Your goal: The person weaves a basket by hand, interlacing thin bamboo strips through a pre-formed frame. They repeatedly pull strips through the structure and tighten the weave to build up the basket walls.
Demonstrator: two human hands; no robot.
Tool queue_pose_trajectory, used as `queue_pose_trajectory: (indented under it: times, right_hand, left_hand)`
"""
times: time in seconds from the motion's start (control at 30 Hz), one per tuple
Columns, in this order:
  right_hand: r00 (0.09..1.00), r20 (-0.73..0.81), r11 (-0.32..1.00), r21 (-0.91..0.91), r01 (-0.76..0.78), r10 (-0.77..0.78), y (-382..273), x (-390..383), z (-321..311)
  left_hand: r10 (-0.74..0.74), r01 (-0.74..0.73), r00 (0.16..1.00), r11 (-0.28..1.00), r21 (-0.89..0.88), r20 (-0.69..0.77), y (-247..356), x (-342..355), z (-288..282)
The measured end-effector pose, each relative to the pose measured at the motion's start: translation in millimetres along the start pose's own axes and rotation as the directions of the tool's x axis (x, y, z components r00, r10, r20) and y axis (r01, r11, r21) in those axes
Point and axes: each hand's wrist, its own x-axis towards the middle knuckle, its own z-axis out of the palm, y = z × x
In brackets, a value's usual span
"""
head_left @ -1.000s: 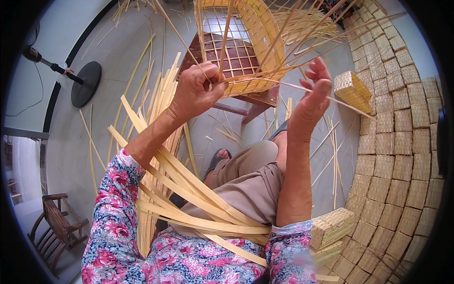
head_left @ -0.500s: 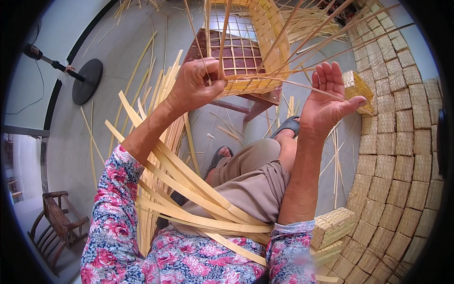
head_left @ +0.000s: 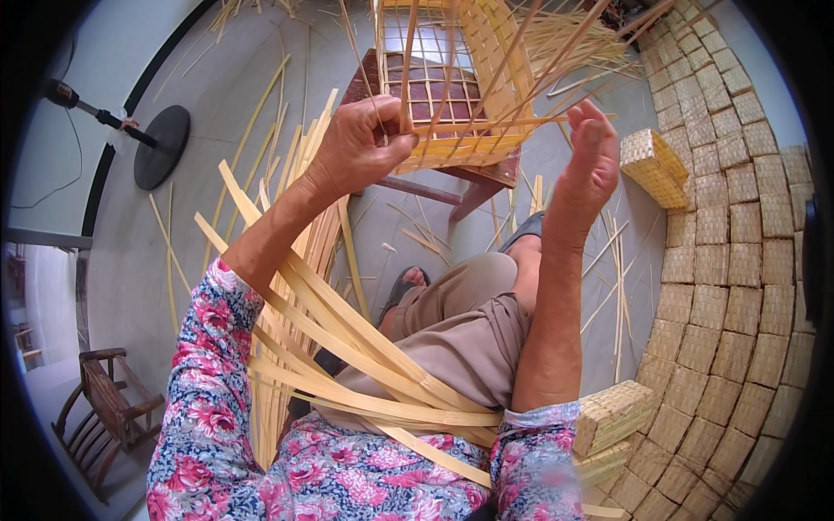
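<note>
A half-woven bamboo basket [head_left: 491, 52] rests on a dark red wooden stool [head_left: 486, 187], its open lattice base showing and several long strips standing up from its edges. My left hand [head_left: 365, 143] is closed in a pinch at the basket's near left corner, thumb and forefinger on a bamboo strip. Right of the basket, my right hand [head_left: 591, 165] is raised with its fingers curled toward the thumb. A bamboo strip [head_left: 543, 121] runs from the basket's near wall to these fingers, which look closed on it; the exact contact is partly hidden.
Long flat bamboo strips [head_left: 347, 339] lie across my lap and fan out at my left. Finished woven pieces [head_left: 738, 243] stand in rows along the right, with a loose woven box [head_left: 651, 165] beside them. A round black stand base [head_left: 162, 148] and a wooden chair [head_left: 113, 404] are at left.
My right hand has turned from an open palm to curled fingers and moved slightly left. The upright strips on the basket's right have swung. My left hand stays at the corner.
</note>
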Motion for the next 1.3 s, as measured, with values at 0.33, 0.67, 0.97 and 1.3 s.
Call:
queue_pose_trajectory:
  times: [0.33, 0.67, 0.97, 1.3]
  right_hand:
    - [0.981, 0.107, 0.693, -0.695, 0.191, -0.163, 22.3, 0.5, 1.1]
    - [0.896, 0.259, 0.426, -0.809, 0.406, -0.362, 17.2, 6.2, 8.2]
    - [0.925, 0.265, 0.464, -0.806, 0.367, -0.272, 14.9, 11.2, 7.3]
    - [0.892, 0.376, 0.507, -0.735, 0.451, -0.249, 3.8, 3.2, 7.4]
  left_hand:
    - [-0.018, 0.017, 1.000, 0.999, 0.040, 0.019, -0.6, 2.2, -9.3]
    - [-0.062, 0.063, 0.995, 0.998, -0.011, 0.074, -2.8, 6.1, -25.1]
    - [-0.054, 0.056, 0.985, 0.998, -0.003, 0.163, -7.7, 8.7, -30.3]
    - [-0.008, 0.011, 0.995, 0.999, -0.033, 0.095, -20.3, 3.1, -44.0]
